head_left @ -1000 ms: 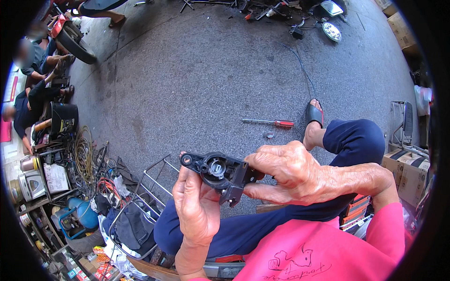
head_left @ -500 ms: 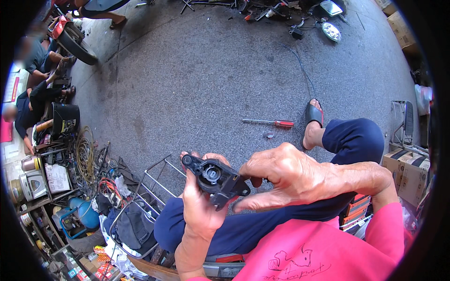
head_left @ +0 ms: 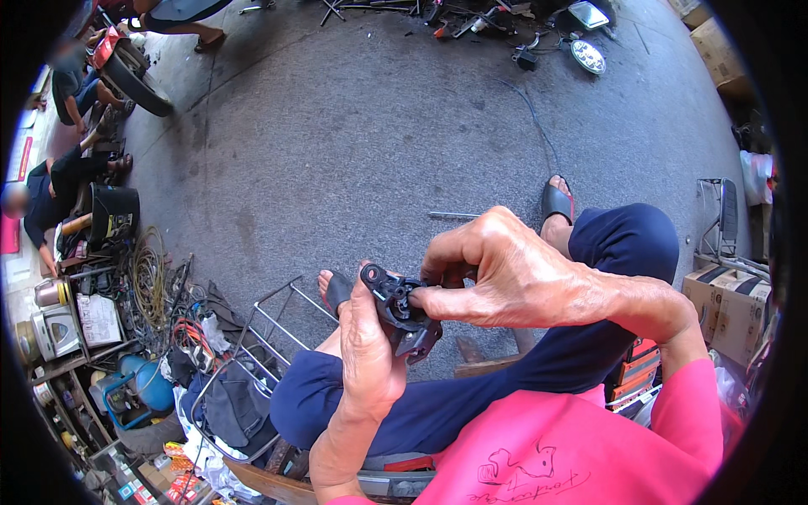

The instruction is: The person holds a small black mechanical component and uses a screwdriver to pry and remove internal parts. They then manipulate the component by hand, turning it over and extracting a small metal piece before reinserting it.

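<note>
My left hand (head_left: 368, 353) is closed round a black housing (head_left: 392, 295), a lock-like mechanical part with a round middle and an eye for a bolt at its upper end. It is held up in front of my knees, tilted. From the right, my right hand (head_left: 505, 273) reaches over it, thumb and fingers pinched together at the round middle. Whatever lies between those fingertips is hidden. Past my right hand, a screwdriver's metal shaft (head_left: 453, 215) lies on the ground, its handle covered by the hand.
A metal wire rack (head_left: 268, 324) stands by my left knee. Further left lie coiled cable (head_left: 150, 282), a blue tank (head_left: 151, 389) and crowded shelves. Cardboard boxes (head_left: 728, 307) are stacked at the right. Loose parts and a round lamp (head_left: 587, 57) lie far ahead; people sit at the far left.
My right hand has moved left and up onto the housing, and its fingers have closed there. The housing has turned and tilted in my left hand. The screwdriver's handle has become hidden.
</note>
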The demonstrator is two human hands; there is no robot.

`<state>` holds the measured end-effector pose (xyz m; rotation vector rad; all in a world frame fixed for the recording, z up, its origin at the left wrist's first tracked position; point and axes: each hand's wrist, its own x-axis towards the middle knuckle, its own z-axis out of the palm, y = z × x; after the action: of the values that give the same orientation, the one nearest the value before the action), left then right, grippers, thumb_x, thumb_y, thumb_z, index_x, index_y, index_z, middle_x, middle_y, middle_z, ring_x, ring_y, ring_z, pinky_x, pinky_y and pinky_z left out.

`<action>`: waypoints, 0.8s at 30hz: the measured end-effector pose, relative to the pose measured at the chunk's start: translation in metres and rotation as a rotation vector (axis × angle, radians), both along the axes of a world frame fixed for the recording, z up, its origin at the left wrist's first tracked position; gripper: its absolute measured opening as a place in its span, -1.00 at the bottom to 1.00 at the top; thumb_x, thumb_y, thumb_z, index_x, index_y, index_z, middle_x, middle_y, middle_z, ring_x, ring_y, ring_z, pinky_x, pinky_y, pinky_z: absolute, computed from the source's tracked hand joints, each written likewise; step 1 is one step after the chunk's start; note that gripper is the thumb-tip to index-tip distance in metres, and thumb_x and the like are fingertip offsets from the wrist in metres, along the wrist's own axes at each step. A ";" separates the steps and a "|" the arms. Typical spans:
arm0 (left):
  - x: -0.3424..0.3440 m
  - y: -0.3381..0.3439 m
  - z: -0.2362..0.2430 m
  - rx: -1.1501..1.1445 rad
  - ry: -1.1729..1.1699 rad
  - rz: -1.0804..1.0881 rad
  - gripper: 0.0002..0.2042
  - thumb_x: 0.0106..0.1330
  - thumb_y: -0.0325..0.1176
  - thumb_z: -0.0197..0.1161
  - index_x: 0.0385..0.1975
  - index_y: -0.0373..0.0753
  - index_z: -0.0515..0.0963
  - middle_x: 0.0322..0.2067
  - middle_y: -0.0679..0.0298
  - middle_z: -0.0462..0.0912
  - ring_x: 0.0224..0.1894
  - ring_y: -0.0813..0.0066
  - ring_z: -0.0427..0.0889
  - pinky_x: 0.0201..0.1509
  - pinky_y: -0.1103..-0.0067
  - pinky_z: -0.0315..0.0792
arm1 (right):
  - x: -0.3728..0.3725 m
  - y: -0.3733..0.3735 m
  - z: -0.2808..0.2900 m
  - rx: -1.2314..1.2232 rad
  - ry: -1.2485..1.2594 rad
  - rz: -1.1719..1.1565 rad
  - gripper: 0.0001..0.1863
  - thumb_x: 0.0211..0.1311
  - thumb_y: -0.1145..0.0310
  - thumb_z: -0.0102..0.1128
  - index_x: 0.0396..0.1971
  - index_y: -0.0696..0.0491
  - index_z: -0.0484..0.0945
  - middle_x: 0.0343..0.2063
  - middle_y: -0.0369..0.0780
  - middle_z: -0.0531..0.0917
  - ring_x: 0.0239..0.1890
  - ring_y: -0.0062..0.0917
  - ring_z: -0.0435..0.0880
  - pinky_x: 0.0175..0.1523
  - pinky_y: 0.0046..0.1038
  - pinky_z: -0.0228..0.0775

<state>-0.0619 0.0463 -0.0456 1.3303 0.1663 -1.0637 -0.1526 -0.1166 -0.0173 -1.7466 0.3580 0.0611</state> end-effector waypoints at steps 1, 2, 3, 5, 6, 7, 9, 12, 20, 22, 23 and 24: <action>-0.001 -0.001 0.000 0.006 -0.025 0.013 -0.63 0.38 0.02 -0.13 -0.22 -0.19 0.41 -0.38 0.31 0.53 -0.37 0.49 0.56 -0.42 0.49 0.53 | 0.000 0.000 0.001 -0.031 0.003 0.005 -0.72 0.06 0.28 0.25 -0.50 0.26 0.56 -0.68 -0.17 0.55 -0.60 -0.62 0.54 -0.50 -0.53 0.35; -0.001 0.000 0.001 -0.006 -0.013 -0.009 -0.63 0.38 0.01 -0.12 -0.22 -0.19 0.42 -0.37 0.31 0.53 -0.36 0.49 0.56 -0.40 0.49 0.53 | 0.001 0.000 0.000 -0.036 -0.005 0.015 -0.72 0.06 0.29 0.24 -0.50 0.25 0.56 -0.68 -0.17 0.55 -0.60 -0.61 0.54 -0.50 -0.53 0.35; 0.000 0.000 0.001 -0.019 -0.002 -0.031 -0.63 0.38 0.01 -0.12 -0.23 -0.19 0.42 -0.37 0.31 0.54 -0.35 0.49 0.57 -0.38 0.48 0.53 | 0.001 -0.001 -0.001 -0.042 -0.013 0.026 -0.73 0.06 0.29 0.24 -0.50 0.25 0.56 -0.68 -0.16 0.55 -0.61 -0.61 0.55 -0.50 -0.53 0.35; 0.004 0.002 0.002 -0.033 0.030 -0.067 -0.63 0.38 0.01 -0.12 -0.23 -0.19 0.42 -0.36 0.30 0.54 -0.33 0.49 0.56 -0.35 0.48 0.53 | 0.001 -0.001 -0.001 -0.037 -0.018 0.032 -0.73 0.06 0.30 0.24 -0.50 0.25 0.56 -0.68 -0.15 0.55 -0.61 -0.60 0.55 -0.51 -0.52 0.35; 0.005 0.003 0.002 -0.033 0.049 -0.078 -0.64 0.38 0.00 -0.12 -0.23 -0.19 0.42 -0.35 0.30 0.55 -0.32 0.49 0.56 -0.33 0.48 0.53 | 0.001 -0.001 -0.001 -0.027 -0.016 0.028 -0.74 0.06 0.30 0.24 -0.50 0.25 0.55 -0.68 -0.15 0.55 -0.61 -0.60 0.55 -0.51 -0.51 0.34; 0.006 0.003 0.002 -0.033 0.069 -0.088 -0.64 0.38 0.00 -0.12 -0.23 -0.19 0.43 -0.34 0.30 0.55 -0.31 0.50 0.56 -0.32 0.47 0.53 | 0.001 -0.001 -0.001 -0.015 -0.014 0.026 -0.74 0.06 0.30 0.24 -0.50 0.24 0.55 -0.68 -0.16 0.55 -0.62 -0.60 0.54 -0.51 -0.51 0.34; 0.005 0.002 0.003 -0.034 0.042 -0.081 -0.65 0.39 -0.02 -0.13 -0.23 -0.19 0.43 -0.33 0.30 0.55 -0.30 0.50 0.56 -0.28 0.48 0.52 | 0.001 -0.001 -0.001 -0.042 -0.009 0.021 -0.74 0.07 0.30 0.24 -0.49 0.25 0.56 -0.69 -0.17 0.54 -0.62 -0.62 0.52 -0.51 -0.52 0.33; 0.004 -0.004 0.012 -0.109 0.114 -0.031 -0.66 0.40 -0.05 -0.14 -0.22 -0.19 0.43 -0.32 0.30 0.56 -0.28 0.50 0.56 -0.24 0.49 0.50 | 0.001 -0.004 0.001 -0.069 -0.017 -0.028 -0.74 0.01 0.32 0.18 -0.53 0.28 0.54 -0.72 -0.07 0.53 -0.67 -0.39 0.51 -0.52 -0.42 0.33; 0.005 -0.009 0.016 -0.177 0.047 -0.055 -0.69 0.41 -0.10 -0.14 -0.22 -0.19 0.45 -0.30 0.29 0.57 -0.30 0.54 0.55 -0.28 0.55 0.44 | 0.002 -0.005 0.002 -0.052 -0.076 -0.099 -0.78 -0.01 0.38 0.22 -0.50 0.27 0.56 -0.73 -0.09 0.55 -0.70 -0.53 0.53 -0.57 -0.47 0.31; 0.005 -0.006 0.014 -0.184 0.059 -0.052 -0.69 0.41 -0.10 -0.14 -0.22 -0.19 0.45 -0.29 0.29 0.56 -0.30 0.55 0.54 -0.27 0.56 0.44 | 0.002 -0.003 -0.002 -0.097 -0.116 -0.120 -0.79 -0.02 0.39 0.24 -0.51 0.26 0.55 -0.73 -0.09 0.54 -0.70 -0.53 0.53 -0.58 -0.48 0.31; 0.005 -0.005 0.012 -0.188 0.066 -0.051 -0.68 0.41 -0.09 -0.14 -0.22 -0.20 0.45 -0.29 0.29 0.56 -0.29 0.56 0.54 -0.27 0.57 0.44 | 0.002 -0.002 -0.004 -0.120 -0.135 -0.131 -0.80 -0.03 0.40 0.25 -0.51 0.26 0.55 -0.73 -0.10 0.54 -0.70 -0.54 0.53 -0.59 -0.48 0.31; 0.004 -0.006 0.011 -0.196 0.075 -0.037 -0.68 0.41 -0.09 -0.13 -0.22 -0.20 0.45 -0.29 0.29 0.56 -0.30 0.56 0.53 -0.27 0.58 0.44 | 0.003 -0.001 -0.007 -0.133 -0.151 -0.156 -0.80 -0.04 0.40 0.26 -0.52 0.25 0.54 -0.72 -0.10 0.54 -0.69 -0.51 0.54 -0.58 -0.48 0.31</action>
<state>-0.0576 0.0404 -0.0343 1.1218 0.0909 -1.1318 -0.1499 -0.1176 -0.0242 -1.8361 0.3938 -0.2106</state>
